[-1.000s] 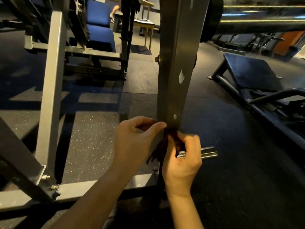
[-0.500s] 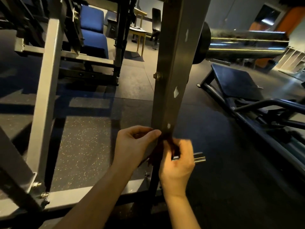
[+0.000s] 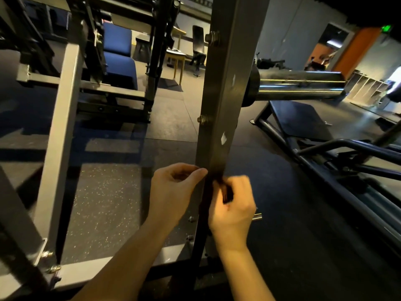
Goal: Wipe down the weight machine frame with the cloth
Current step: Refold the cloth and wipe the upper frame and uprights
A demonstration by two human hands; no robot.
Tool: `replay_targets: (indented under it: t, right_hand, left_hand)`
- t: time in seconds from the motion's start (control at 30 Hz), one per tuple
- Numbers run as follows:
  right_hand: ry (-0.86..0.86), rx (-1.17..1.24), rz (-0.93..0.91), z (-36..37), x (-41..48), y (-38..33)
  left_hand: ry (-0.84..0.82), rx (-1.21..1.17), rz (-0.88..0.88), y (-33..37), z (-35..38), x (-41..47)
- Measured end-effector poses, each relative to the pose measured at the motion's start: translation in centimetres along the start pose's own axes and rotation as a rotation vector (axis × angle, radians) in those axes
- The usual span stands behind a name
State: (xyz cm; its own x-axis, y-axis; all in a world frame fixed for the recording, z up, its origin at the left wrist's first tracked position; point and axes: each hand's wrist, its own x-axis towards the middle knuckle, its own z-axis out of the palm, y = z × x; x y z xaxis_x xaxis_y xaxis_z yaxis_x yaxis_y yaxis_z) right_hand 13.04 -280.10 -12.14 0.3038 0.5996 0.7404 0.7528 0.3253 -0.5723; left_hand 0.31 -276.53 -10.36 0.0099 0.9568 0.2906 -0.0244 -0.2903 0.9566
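Right hand (image 3: 234, 211), at six o'clock in my view, has its fingers curled round the dark cloth (image 3: 224, 190), holding it against the frame post (image 3: 219, 94). My left hand (image 3: 173, 192) is curled at the post's nine o'clock edge, thumb tip touching metal. Whether it grips cloth, I cannot tell.

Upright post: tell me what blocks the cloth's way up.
The left hand and right hand hold the cloth. Above it on the post, a lower bolt and upper bolt stick out left; the weight sleeve juts right.
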Motion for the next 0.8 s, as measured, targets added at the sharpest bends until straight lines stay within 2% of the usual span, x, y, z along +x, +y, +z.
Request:
replay_targets:
  t: [0.13, 0.3, 0.47, 0.53, 0.6, 0.67, 0.8]
  right_hand:
    - [0.087, 0.012, -0.139, -0.3, 2.7, -1.4]
    - [-0.096, -0.089, 0.026, 0.0, -1.6, 1.5]
    - [0.092, 0.027, -0.141, -0.5, 3.2, -1.7]
    - [-0.001, 0.003, -0.112, -0.1, 1.3, 0.0]
    - [-0.17, -0.083, 0.015, -0.1, -1.8, 2.0]
    - [-0.221, -0.107, 0.087, -0.3, -2.4, 2.4]
    - [-0.03, 0.086, -0.015, -1.0, 2.2, -1.7]
  left_hand:
    - [-0.015, 0.01, -0.001, 0.0, -0.2, 0.4]
    - [0.002, 0.012, -0.038, 0.5, -0.1, 0.0]
    - [-0.022, -0.041, -0.053, 0.3, -0.2, 0.2]
    - [-0.013, -0.05, -0.079, 0.4, -0.1, 0.0]
    - [-0.005, -0.018, -0.125, 0.5, 0.0, 0.1]
    - [-0.01, 0.012, -0.156, 0.5, -0.1, 0.2]
    - [-0.018, 0.033, -0.083, 0.8, -0.9, -0.1]
